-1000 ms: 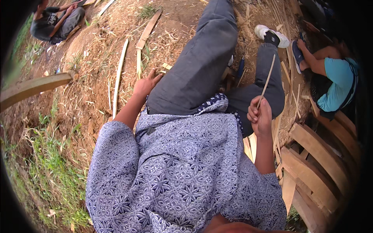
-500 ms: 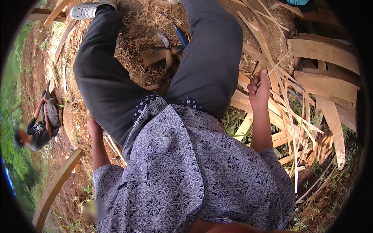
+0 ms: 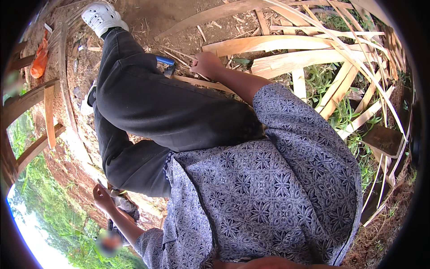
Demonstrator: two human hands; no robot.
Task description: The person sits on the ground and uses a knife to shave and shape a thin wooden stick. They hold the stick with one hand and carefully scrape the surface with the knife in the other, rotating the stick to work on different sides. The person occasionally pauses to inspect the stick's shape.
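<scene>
My right hand [image 3: 207, 66] is past my right thigh, low over the ground, fingers curled closed. A thin wooden strip [image 3: 180, 57] runs from its fingertips; the grip itself is partly hidden. Close by lies a blue cylindrical thing [image 3: 165, 60] with a dark end, beside my knee. Broad pale wooden slats [image 3: 268, 43] spread out to the right of this hand. On the other side, my left hand [image 3: 103, 198] is raised beyond my left leg, thumb and fingers apart. A small grey shape shows at its fingertips, perhaps in the background.
Long curved strips [image 3: 376, 76] cross the grass at the right, near a dark wooden block [image 3: 384, 140]. Wooden beams [image 3: 29, 101] and an orange bag [image 3: 40, 58] are at the far left. Another person [image 3: 127, 207], mostly hidden, is behind my left hand.
The view and my body have turned, so my legs now point left. My right hand has moved down toward the slats beside my leg; my left has lifted away from my thigh.
</scene>
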